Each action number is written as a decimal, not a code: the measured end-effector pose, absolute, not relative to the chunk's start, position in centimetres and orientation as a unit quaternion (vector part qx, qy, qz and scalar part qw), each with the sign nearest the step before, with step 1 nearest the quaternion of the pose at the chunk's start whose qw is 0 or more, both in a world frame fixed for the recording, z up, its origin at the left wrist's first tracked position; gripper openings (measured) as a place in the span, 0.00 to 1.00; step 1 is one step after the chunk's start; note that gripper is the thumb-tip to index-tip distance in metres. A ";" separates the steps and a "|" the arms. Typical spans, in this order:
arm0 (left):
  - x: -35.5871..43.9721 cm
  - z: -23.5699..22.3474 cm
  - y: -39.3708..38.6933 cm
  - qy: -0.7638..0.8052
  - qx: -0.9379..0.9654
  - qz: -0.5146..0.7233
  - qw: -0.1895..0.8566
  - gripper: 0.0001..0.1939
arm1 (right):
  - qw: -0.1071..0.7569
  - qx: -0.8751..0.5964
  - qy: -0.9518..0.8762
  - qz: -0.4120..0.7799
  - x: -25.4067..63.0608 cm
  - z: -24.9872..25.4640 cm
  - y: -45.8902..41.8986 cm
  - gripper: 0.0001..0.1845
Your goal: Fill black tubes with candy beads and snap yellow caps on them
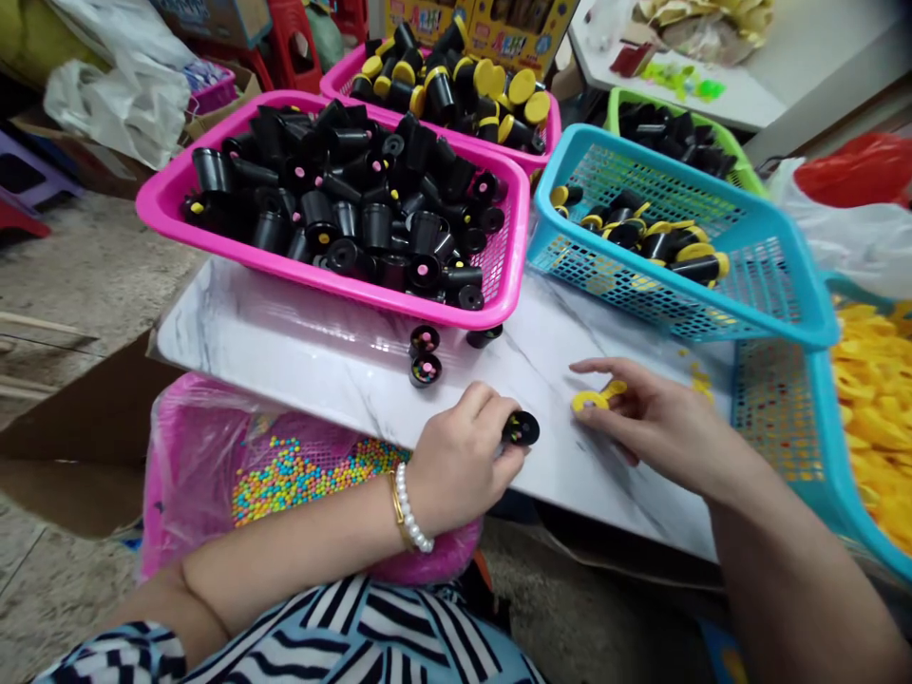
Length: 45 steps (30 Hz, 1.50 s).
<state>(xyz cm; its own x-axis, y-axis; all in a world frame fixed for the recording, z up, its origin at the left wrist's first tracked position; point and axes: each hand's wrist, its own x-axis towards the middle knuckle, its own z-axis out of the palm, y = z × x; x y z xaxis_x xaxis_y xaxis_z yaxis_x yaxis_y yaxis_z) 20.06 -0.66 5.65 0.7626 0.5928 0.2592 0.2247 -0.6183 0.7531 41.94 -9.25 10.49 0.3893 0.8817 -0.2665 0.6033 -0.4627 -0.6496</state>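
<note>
Striped clothing: the wearer's patterned garment [399,641] fills the bottom centre of the frame, nearest the camera.
Black cup: the small black cup [525,427] is just right of the frame's centre, above the desk's near edge, its round face towards the camera; mouth or base, I cannot tell.
Left hand: curled round that cup, the left hand [463,461] grips it by the side wall, thumb below, fingers above.
Cup handling: probably light, stiff plastic, smooth enough to slip; best held round the wall, with the round face left free.
Yellow piece: a flat yellow ring with a tab [590,403], right of centre and apart from the cup.
Right hand: the right hand [659,427] pinches this piece between thumb and fingers, forefinger stretched out above it.
Piece handling: likely very light and a little bendy; a fingertip pinch at the rim or tab should suit it.
Loose cups: two black cups stand together on the white desk [548,337] at centre, coloured beads in the nearer one [426,370].
Beads: many small coloured beads [306,480] lie in the lined pink tub, lower left.
Baskets: a pink basket [519,228] heaped with black cups, upper left; a blue basket [769,318] with yellow-capped ones, upper right.
</note>
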 end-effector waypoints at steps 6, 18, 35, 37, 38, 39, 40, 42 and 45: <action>20.1 5.7 -0.7 0.237 0.863 0.244 0.373 0.09 | 0.373 -0.750 -0.378 0.395 38.2 11.2 -11.3 0.20; 20.1 6.0 -0.5 0.231 0.873 0.196 0.381 0.07 | 0.396 -0.752 -0.387 0.358 35.6 10.5 -8.9 0.14; 19.9 5.8 -0.3 0.223 0.854 0.245 0.401 0.12 | 0.513 -0.782 -0.256 0.246 37.1 10.8 -12.1 0.11; 19.9 5.8 -0.3 0.229 0.841 0.262 0.415 0.13 | 0.523 -0.785 -0.208 0.257 38.3 10.1 -12.6 0.14; 19.9 5.8 -0.3 0.229 0.837 0.264 0.420 0.13 | 0.507 -0.794 -0.193 0.273 38.7 9.5 -12.8 0.15; 19.9 5.9 -0.3 0.229 0.836 0.263 0.423 0.13 | 0.483 -0.807 -0.187 0.283 39.0 8.9 -12.9 0.17; 20.0 5.9 -0.3 0.229 0.837 0.260 0.424 0.13 | 0.460 -0.822 -0.192 0.277 39.2 8.4 -13.0 0.17; 20.1 5.9 -0.3 0.231 0.839 0.258 0.420 0.13 | 0.423 -0.847 -0.232 0.226 39.1 7.4 -12.9 0.17; 20.1 5.7 -0.4 0.235 0.840 0.270 0.408 0.13 | 0.336 -0.877 -0.331 0.097 38.5 7.1 -12.7 0.16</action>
